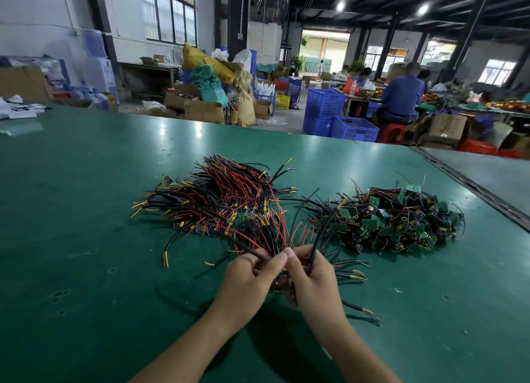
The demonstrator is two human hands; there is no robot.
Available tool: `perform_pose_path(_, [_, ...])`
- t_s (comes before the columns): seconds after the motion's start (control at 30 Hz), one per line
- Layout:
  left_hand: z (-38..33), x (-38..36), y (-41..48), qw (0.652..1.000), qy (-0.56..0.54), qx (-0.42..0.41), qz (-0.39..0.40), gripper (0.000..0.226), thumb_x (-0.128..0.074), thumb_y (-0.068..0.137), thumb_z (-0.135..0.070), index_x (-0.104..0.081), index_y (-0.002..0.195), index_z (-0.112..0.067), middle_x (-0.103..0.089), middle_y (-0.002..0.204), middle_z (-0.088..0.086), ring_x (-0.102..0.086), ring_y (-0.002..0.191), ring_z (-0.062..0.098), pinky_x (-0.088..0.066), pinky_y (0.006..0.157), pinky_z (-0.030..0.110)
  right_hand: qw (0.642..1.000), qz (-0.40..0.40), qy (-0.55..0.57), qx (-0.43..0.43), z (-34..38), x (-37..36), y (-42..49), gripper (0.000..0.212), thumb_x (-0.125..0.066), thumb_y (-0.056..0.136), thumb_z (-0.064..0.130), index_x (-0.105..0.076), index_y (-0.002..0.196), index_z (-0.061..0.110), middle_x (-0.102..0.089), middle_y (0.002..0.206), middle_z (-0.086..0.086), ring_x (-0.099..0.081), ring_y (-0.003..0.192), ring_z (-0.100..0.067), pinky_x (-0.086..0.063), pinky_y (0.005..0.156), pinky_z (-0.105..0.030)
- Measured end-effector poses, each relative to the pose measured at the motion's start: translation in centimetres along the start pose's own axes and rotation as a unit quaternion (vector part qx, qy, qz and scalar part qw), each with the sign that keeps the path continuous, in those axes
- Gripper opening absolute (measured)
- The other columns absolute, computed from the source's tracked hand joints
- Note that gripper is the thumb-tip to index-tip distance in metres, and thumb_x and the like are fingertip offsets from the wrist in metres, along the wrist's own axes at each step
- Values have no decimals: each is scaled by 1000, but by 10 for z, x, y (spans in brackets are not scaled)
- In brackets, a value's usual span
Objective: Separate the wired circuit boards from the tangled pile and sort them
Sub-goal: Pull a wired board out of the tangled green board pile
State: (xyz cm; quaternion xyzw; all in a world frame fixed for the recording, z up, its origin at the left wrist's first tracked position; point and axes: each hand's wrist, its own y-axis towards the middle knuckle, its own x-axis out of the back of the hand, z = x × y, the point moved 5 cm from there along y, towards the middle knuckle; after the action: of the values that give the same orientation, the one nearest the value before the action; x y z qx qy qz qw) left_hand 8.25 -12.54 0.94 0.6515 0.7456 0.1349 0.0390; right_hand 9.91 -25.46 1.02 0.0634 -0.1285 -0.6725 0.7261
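Note:
A tangled pile of green circuit boards with wires (pixel 398 222) lies on the green table (pixel 86 210) at the right. To its left spreads a heap of boards with red, black and yellow-tipped wires (pixel 223 199), the wires fanned outward. In front of both heaps, my left hand (pixel 249 279) and my right hand (pixel 312 279) meet, thumbs touching. Together they grip a bundle of wired boards (pixel 282 280), mostly hidden between the palms. My right hand also pinches a black wire (pixel 322 227) that rises toward the right pile.
Loose black leads with yellow and blue tips (pixel 352 270) lie just right of my hands. The table's right edge borders a grey surface (pixel 487 176). Beyond the far edge stand blue crates (pixel 338 115), cardboard boxes and seated people working.

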Motion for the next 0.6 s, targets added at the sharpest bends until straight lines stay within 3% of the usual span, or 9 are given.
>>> perform_pose_path(0.1, [-2, -5, -1, 1000, 2, 3, 31, 56, -55, 82, -51, -61, 70, 3, -49, 61, -3, -47, 62, 11, -39, 64, 30, 1000, -8, -1, 5, 0, 2, 1, 20, -59, 95, 25, -57, 78, 16, -53, 54, 8, -46, 48, -10, -36, 53, -25])
perform_pose_path(0.2, [-3, -4, -2, 1000, 2, -15, 26, 65, -51, 82, -57, -60, 74, 8, -48, 58, 6, -44, 59, 21, -42, 62, 42, 1000, 8, 11, -10, 1, -1, 0, 23, -58, 96, 29, -57, 80, 14, -53, 52, 7, -45, 44, -8, -35, 47, -22])
perform_pose_path(0.27, [-1, -4, 0, 1000, -11, -13, 22, 59, -49, 85, -54, -68, 83, 2, -63, 70, 18, -58, 69, 34, -51, 72, 50, 997, 45, 38, -42, 0, -6, -2, 32, -54, 95, 39, -55, 81, 9, -49, 49, 3, -40, 38, -10, -32, 40, -21])
perform_pose_path(0.37, [0, -5, 1, 998, -46, 0, 49, 38, -46, 93, -38, -78, 96, -18, -75, 92, 8, -70, 93, 26, -54, 87, 40, 991, 104, 40, -72, 2, -12, -5, 41, -47, 97, 45, -65, 68, 24, -37, 46, -1, -31, 35, -11, -27, 38, -16])
perform_pose_path(0.43, [1, -7, 1, 996, -47, 12, 68, 40, -46, 92, -40, -78, 92, -17, -75, 84, 5, -69, 81, 21, -54, 78, 34, 988, 120, 47, -82, 4, -13, -6, 47, -46, 96, 48, -65, 56, 32, -31, 45, 4, -28, 35, -10, -26, 39, -15])
perform_pose_path(0.5, [0, -6, 0, 996, -52, 34, 62, 47, -50, 86, -49, -71, 66, -12, -54, 53, 0, -46, 50, 18, -40, 53, 27, 988, 117, 57, -87, 4, -12, -6, 50, -47, 92, 52, -60, 51, 26, -31, 42, 4, -28, 33, -10, -25, 39, -15])
perform_pose_path(0.53, [0, -5, -1, 995, -64, 56, 56, 47, -52, 83, -52, -60, 53, -17, -40, 48, -4, -34, 45, 13, -31, 47, 22, 988, 114, 58, -83, 4, -11, -5, 50, -47, 92, 52, -59, 52, 23, -32, 41, 3, -28, 32, -11, -24, 39, -16])
perform_pose_path(0.6, [3, -7, -2, 991, -73, 87, 71, 47, -53, 83, -53, -56, 48, -21, -34, 49, -5, -30, 46, 10, -27, 47, 20, 990, 112, 50, -73, 4, -10, -5, 48, -46, 90, 53, -55, 56, 20, -33, 40, 2, -28, 31, -11, -24, 39, -16])
